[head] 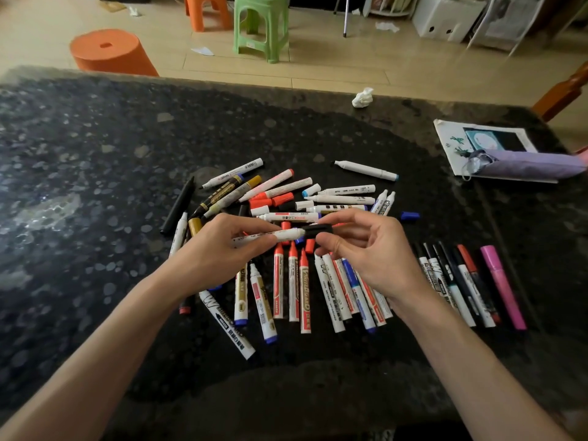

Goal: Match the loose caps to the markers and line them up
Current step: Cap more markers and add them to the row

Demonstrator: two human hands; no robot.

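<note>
My left hand [211, 249] grips a white marker [286, 234] lying level above the table. My right hand [369, 246] pinches a black cap [318, 230] at the marker's tip; cap and tip touch or nearly touch. Behind the hands lies a loose pile of markers and caps [286, 194], among them red caps [273, 198] and a blue cap [409, 215]. A row of capped markers [299, 288] lies side by side in front of the hands and runs right to black ones and a pink marker [502, 286].
A dark speckled stone table [95, 186] carries everything. A crumpled tissue [362, 97] lies at the far edge. A purple pencil pouch [528, 163] on a printed sheet [451, 135] sits at the right. Orange and green stools [261, 23] stand on the floor beyond.
</note>
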